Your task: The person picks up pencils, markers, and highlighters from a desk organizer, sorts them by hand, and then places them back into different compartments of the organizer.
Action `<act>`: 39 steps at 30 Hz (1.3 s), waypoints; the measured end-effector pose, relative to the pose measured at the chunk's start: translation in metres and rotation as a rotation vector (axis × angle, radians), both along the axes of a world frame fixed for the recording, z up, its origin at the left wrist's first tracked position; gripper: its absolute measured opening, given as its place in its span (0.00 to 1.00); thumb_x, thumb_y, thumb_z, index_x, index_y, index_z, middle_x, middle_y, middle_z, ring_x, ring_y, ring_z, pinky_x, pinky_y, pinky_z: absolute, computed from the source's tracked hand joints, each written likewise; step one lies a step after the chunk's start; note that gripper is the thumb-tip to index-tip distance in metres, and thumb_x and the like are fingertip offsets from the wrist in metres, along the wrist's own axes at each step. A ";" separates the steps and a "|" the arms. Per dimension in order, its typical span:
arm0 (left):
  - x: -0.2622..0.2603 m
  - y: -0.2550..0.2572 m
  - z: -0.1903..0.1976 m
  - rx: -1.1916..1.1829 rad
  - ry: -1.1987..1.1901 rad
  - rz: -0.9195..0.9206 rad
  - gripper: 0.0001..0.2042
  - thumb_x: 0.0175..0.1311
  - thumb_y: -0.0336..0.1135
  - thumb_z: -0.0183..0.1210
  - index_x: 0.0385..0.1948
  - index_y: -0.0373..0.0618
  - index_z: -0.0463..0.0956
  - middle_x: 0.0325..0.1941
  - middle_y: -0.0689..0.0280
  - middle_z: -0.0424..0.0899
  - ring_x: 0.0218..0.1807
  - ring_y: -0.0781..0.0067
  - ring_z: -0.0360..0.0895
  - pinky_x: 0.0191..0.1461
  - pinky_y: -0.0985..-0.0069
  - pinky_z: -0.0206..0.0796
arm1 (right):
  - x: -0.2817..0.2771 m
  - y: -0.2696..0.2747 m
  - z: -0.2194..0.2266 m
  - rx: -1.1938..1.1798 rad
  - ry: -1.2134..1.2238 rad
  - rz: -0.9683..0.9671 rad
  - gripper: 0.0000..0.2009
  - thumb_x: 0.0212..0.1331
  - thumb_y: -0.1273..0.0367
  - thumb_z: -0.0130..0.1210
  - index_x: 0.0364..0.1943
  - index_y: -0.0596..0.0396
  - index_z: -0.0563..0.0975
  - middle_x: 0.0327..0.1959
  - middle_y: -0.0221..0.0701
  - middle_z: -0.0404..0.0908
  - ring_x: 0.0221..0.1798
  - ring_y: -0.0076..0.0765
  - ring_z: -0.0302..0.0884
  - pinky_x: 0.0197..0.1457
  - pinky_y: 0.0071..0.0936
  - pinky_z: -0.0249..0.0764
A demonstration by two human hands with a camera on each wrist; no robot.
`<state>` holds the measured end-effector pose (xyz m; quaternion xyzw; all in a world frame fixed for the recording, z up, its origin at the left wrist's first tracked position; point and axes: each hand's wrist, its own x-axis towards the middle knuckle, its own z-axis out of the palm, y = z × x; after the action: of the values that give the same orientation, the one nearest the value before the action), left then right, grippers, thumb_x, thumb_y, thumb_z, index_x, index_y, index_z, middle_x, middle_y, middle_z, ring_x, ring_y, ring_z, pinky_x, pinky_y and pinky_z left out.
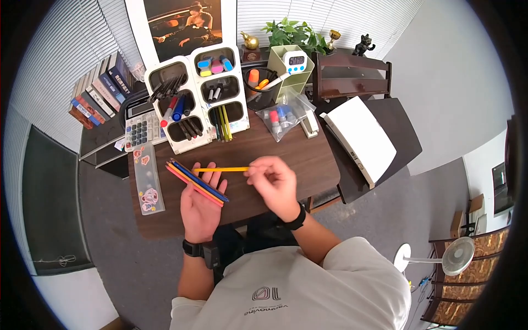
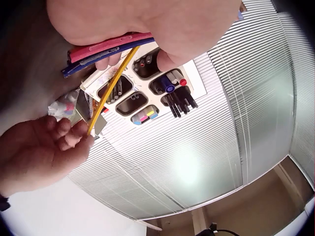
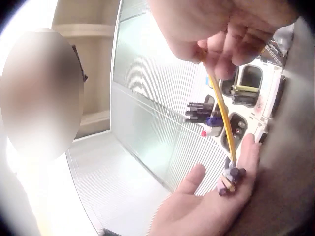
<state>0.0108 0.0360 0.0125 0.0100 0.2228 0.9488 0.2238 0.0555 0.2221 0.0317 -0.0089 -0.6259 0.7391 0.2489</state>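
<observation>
Over the tabletop (image 1: 308, 165), the yellow pencil (image 1: 225, 169) runs crosswise between my hands, right end pinched by my right hand (image 1: 278, 190), left end by my open, palm-up left hand (image 1: 201, 215) bearing coloured pencils (image 1: 198, 180).

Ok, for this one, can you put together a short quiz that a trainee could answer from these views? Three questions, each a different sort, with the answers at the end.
1. True or false: the left hand is palm up, with several pencils lying across it.
2. Multiple choice: what do the fingertips of the right hand pinch?
a) a blue pencil
b) a yellow pencil
c) a red marker
3. Fill in the blank: in the head view, the row of books is to the ____ of the white organizer.

Key: 1. true; 2. b; 3. left
</observation>
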 end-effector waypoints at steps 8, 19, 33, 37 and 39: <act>-0.001 0.000 -0.002 0.001 -0.010 -0.012 0.27 0.80 0.47 0.42 0.76 0.48 0.57 0.80 0.52 0.61 0.80 0.57 0.58 0.80 0.53 0.52 | -0.004 0.038 0.020 -0.034 0.176 -0.190 0.07 0.69 0.79 0.58 0.47 0.58 0.75 0.39 0.32 0.85 0.39 0.22 0.83 0.45 0.20 0.80; 0.000 -0.002 -0.002 0.002 -0.008 -0.012 0.27 0.80 0.47 0.43 0.75 0.48 0.57 0.78 0.53 0.63 0.78 0.58 0.61 0.79 0.54 0.54 | -0.050 0.010 0.012 0.227 -0.058 -0.136 0.09 0.67 0.73 0.64 0.47 0.61 0.80 0.38 0.31 0.88 0.40 0.17 0.83 0.46 0.20 0.80; 0.000 -0.002 -0.004 0.020 -0.010 -0.001 0.28 0.80 0.47 0.43 0.76 0.47 0.55 0.78 0.51 0.63 0.78 0.57 0.61 0.79 0.55 0.53 | -0.033 -0.002 0.018 0.390 -0.089 -0.147 0.07 0.68 0.74 0.61 0.47 0.60 0.81 0.41 0.32 0.86 0.40 0.21 0.82 0.42 0.21 0.78; 0.001 0.001 -0.001 0.025 0.011 0.024 0.28 0.80 0.47 0.43 0.76 0.45 0.55 0.78 0.49 0.62 0.79 0.56 0.60 0.79 0.55 0.53 | -0.002 -0.017 0.021 0.663 -0.116 0.091 0.06 0.62 0.69 0.67 0.38 0.56 0.84 0.32 0.33 0.85 0.31 0.30 0.82 0.35 0.26 0.77; 0.000 0.001 0.000 0.009 0.015 0.035 0.29 0.79 0.47 0.43 0.76 0.43 0.54 0.78 0.48 0.62 0.79 0.54 0.60 0.80 0.55 0.53 | 0.006 -0.022 0.019 0.793 -0.170 0.164 0.09 0.62 0.64 0.67 0.37 0.55 0.84 0.28 0.33 0.85 0.28 0.36 0.82 0.32 0.30 0.78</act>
<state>0.0107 0.0374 0.0128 0.0140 0.2204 0.9534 0.2055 0.0611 0.1999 0.0506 0.0768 -0.8791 0.4546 0.1207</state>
